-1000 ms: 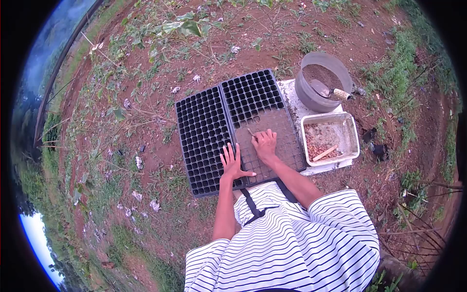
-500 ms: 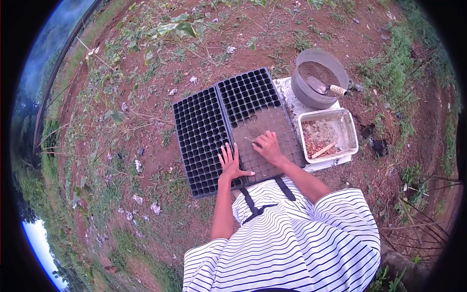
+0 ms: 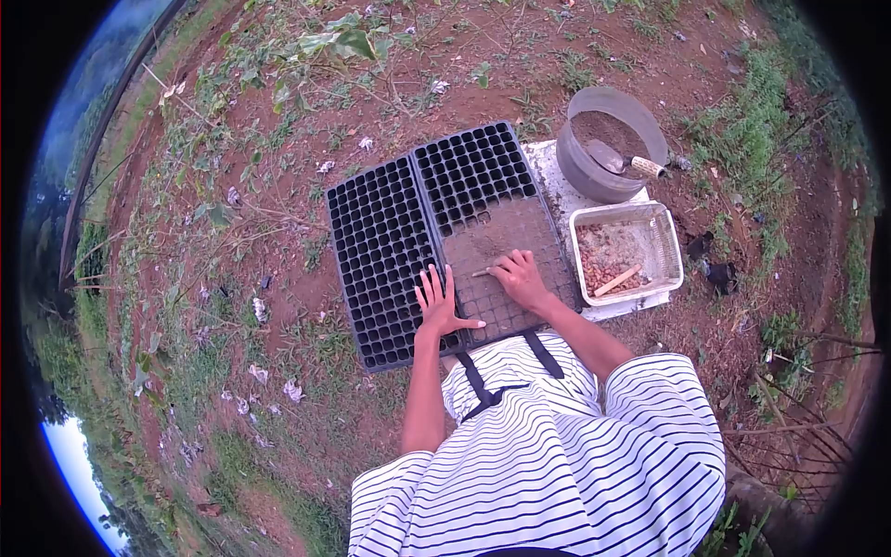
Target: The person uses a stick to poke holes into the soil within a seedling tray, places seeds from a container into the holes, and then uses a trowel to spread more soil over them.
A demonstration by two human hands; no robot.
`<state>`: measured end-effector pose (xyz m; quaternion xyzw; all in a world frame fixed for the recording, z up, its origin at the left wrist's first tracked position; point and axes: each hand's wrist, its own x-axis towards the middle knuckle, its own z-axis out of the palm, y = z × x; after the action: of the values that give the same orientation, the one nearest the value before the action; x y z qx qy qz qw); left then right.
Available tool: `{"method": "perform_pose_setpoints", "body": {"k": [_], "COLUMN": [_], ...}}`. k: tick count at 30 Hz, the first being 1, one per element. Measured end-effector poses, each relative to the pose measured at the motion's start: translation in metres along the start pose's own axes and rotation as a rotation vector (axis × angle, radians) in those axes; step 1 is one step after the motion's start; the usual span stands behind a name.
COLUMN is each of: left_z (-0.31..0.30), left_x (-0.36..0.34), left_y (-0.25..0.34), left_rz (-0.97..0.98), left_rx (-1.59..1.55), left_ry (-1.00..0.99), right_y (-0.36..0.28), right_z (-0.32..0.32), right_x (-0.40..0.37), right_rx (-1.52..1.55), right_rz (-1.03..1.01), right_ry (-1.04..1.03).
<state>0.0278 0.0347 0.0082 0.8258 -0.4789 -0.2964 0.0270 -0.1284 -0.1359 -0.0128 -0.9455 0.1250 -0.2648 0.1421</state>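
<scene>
Two black seedling trays lie side by side in front of me. The left tray point(image 3: 376, 251) has empty cells; the right tray point(image 3: 471, 176) has empty cells at its far end and brown soil point(image 3: 483, 241) over its nearer part. My left hand point(image 3: 440, 304) rests with fingers spread across the inner edges of both trays. Over the soil, my right hand point(image 3: 520, 279) is closed on a small thin stick point(image 3: 481, 273), which points left and lies close to the soil surface.
On a white board point(image 3: 554, 186) to the right stand a grey bucket point(image 3: 577, 167) of soil with a trowel point(image 3: 608, 158) and a white basket point(image 3: 675, 251) holding small reddish pieces and a wooden strip point(image 3: 617, 280). Leafy plants point(image 3: 348, 42) grow beyond the trays.
My right hand has shifted slightly right and towards me, with the stick still in its fingers. My left hand stays in place. The view has tilted a little.
</scene>
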Motion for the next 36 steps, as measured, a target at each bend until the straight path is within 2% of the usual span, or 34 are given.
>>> {"method": "perform_pose_setpoints", "body": {"k": [4, 6, 10, 13, 16, 21, 25, 27, 31, 34, 36], "left_z": [0.001, 0.000, 0.001, 0.001, 0.001, 0.000, 0.001, 0.001, -0.001, 0.004, 0.010], "left_x": [-0.001, 0.000, -0.001, 0.000, -0.001, 0.000, -0.002, -0.001, 0.000, -0.002, -0.002], "left_y": [-0.001, -0.002, -0.002, -0.001, -0.001, 0.000, -0.001, -0.001, 0.003, 0.015, 0.023], "left_rz": [0.001, 0.012, 0.010, 0.008, 0.004, 0.001, 0.006, 0.013, 0.017, -0.029, -0.008], "left_rx": [0.000, -0.006, -0.015, -0.010, 0.001, 0.011, 0.004, 0.010, 0.011, -0.056, -0.073], "left_ry": [0.005, 0.010, 0.015, 0.016, 0.002, 0.001, 0.007, 0.005, 0.011, 0.130, 0.235], "right_y": [0.000, 0.001, 0.004, 0.011, 0.020, 0.020, 0.012, 0.011, 0.013, 0.011, 0.015], "right_z": [0.002, 0.004, -0.007, -0.014, -0.011, -0.003, -0.010, -0.012, -0.019, -0.040, -0.056], "right_x": [0.016, 0.024, 0.010, -0.002, 0.004, 0.024, 0.008, -0.003, -0.001, 0.000, 0.000], "right_rx": [-0.038, -0.051, -0.017, -0.045, -0.067, -0.051, -0.003, -0.029, -0.027, 0.099, 0.081], "right_rz": [0.130, 0.223, 0.153, 0.139, 0.172, 0.288, 0.311, 0.259, 0.246, 0.295, 0.424], "right_ry": [0.040, 0.134, 0.147, 0.077, 0.063, 0.202, 0.205, 0.070, 0.042, 0.121, 0.305]}}
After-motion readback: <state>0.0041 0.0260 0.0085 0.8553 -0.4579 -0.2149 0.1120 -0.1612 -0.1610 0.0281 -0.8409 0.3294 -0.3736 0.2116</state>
